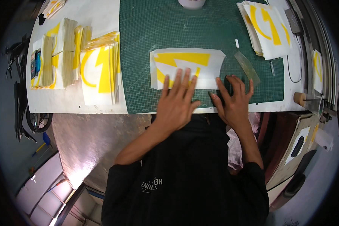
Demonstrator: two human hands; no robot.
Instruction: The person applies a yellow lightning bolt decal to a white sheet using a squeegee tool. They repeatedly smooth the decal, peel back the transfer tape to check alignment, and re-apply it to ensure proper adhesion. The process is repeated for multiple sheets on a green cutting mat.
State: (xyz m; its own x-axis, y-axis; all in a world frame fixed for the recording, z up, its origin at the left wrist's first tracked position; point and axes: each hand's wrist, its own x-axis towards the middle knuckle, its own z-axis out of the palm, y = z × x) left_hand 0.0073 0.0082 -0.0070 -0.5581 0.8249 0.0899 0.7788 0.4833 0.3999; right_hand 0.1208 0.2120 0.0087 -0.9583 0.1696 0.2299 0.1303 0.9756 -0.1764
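Note:
A white paper piece with yellow printed shapes [213, 71] lies on the green cutting mat [139, 34], its long side running left to right. It has narrow plain white margins and slightly slanted short ends. My left hand [176, 103] rests on its lower middle, fingers stretched out and flat, covering part of the print. At the paper's lower right corner is my right hand [235, 101], fingers spread and bent, its index fingertip at the corner and the others over the mat. No object shows in either hand. A translucent strip [248, 68] lies just beyond the right fingers.
Stacks of similar yellow-printed white papers stand on the left [98, 71] and at the far right [267, 30]. A small blue-and-black box [35, 63] rests on the leftmost stack. A white round container [192, 3] stands at the far edge. A cable [300, 67] trails along the right side.

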